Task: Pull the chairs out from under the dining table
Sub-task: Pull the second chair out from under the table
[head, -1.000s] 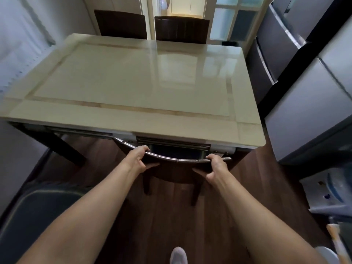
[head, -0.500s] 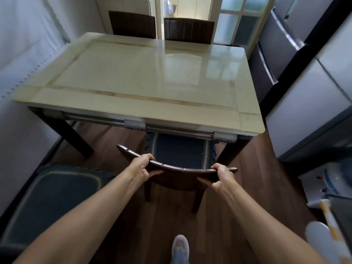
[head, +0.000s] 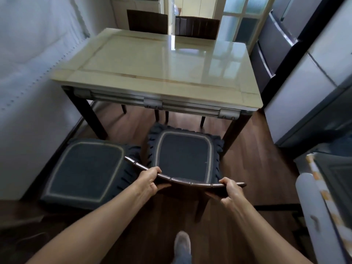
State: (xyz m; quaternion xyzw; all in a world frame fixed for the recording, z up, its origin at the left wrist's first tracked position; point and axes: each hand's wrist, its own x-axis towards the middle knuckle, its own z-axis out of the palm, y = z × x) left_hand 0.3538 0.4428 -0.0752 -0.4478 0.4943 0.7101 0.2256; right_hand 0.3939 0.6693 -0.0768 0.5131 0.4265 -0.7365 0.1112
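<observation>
Both hands hold the curved top rail (head: 182,181) of the right-hand chair (head: 185,157), one towards each end, which keeps the chair square to the person and lets it come straight back without twisting. The left hand (head: 149,179) wraps the rail from above, fingers curled over the top and the thumb tucked under the back; its grip is pressed together around the rail. The right hand (head: 229,189) does the same near the rail's right end, thumb underneath, grip likewise clamped on the wood. Both forearms reach forward and slightly inward, elbows low, wrists roughly level with the rail, a pose suited to drawing the chair towards the body.

This chair's dark blue seat cushion (head: 185,155) lies fully in front of the near edge of the tabletop (head: 152,77), close to the near right corner and the table leg (head: 234,134) there, so it looks clear of the table. A second chair (head: 85,170) with a matching cushion sits just beside it to the left, off the near left corner, and also appears to be out. Across the far edge, two dark chair backs (head: 147,20) (head: 197,25) stand close against the table, and their legs show beneath it; those probably remain to be pulled. The person's shoe (head: 182,242) is on the wooden floor (head: 253,168) directly behind the held chair.
</observation>
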